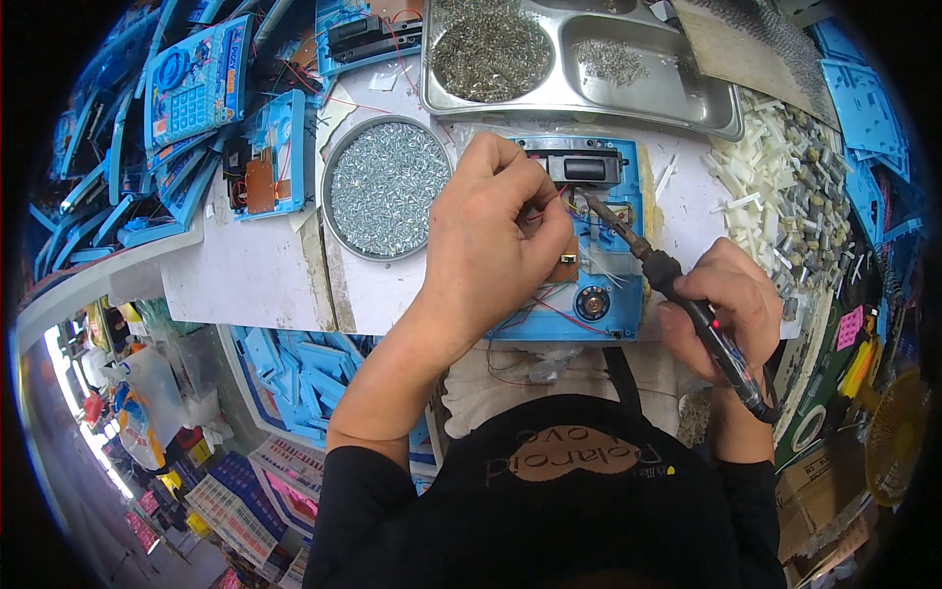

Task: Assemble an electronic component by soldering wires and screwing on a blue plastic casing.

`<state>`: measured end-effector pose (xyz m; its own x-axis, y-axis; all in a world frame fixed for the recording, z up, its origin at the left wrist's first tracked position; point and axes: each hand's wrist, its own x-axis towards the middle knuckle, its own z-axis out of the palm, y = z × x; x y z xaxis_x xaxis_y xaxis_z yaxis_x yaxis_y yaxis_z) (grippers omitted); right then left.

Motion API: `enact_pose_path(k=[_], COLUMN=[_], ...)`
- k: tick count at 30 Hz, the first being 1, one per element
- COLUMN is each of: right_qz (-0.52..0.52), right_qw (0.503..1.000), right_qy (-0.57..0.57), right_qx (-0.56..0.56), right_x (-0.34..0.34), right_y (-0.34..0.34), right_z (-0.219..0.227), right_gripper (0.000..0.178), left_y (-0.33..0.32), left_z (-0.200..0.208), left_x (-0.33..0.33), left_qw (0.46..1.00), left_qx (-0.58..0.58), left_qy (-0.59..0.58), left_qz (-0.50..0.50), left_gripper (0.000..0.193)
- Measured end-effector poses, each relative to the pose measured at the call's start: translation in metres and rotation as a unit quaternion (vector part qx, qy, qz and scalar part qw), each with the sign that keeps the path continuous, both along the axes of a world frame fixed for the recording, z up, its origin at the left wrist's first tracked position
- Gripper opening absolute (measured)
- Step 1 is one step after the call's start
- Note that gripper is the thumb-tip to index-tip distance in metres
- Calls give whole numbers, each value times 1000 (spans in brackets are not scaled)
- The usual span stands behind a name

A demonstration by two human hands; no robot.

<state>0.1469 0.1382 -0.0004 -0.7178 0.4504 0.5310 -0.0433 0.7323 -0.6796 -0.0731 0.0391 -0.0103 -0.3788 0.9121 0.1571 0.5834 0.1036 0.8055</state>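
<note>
My right hand (728,306) is closed round a black-handled soldering iron (705,324) with a small red light on it. The iron's metal tip reaches up and left into an open blue plastic casing (623,319). Inside that casing sit a black part (591,170) at the top, a round speaker (592,303) near the bottom and several thin wires. Over the casing's left side, my left hand (505,221) pinches a thin red wire (540,212) close to the iron's tip. Its palm and fingers hide part of the casing and the circuit board.
To the left stands a round tray (327,196) of small silvery screws. A metal compartment tray (549,108) with tiny parts lies behind. White plastic pieces (775,196) are heaped at right. Blue casings (196,83) pile up at far left, beside another wired casing (294,147).
</note>
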Motion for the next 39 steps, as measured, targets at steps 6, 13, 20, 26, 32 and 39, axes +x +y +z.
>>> enact_pose_path(k=[6,13,20,26,32,39], right_qz=[-7,-5,-3,0,1,2], right_qw=[1000,1000,1000,1000,1000,1000], right_qy=[2,-16,-26,-22,-13,-14], right_qx=[-16,-13,-3,-5,-4,-6], right_x=[3,3,0,-4,-5,-6], right_y=[0,2,5,7,6,7], right_z=[-2,0,-4,-7,-7,-6], right_gripper=[32,31,31,30,30,31], left_y=[1,1,3,4,4,4], left_z=[0,1,-2,-6,-8,-7], left_x=[0,1,1,1,1,3], left_qw=[1000,1000,999,999,998,999], left_qx=[-7,-14,-7,-2,-1,1], left_qy=[23,14,41,50,59,51], left_qz=[0,4,5,11,12,20], left_gripper=[7,8,6,7,7,7])
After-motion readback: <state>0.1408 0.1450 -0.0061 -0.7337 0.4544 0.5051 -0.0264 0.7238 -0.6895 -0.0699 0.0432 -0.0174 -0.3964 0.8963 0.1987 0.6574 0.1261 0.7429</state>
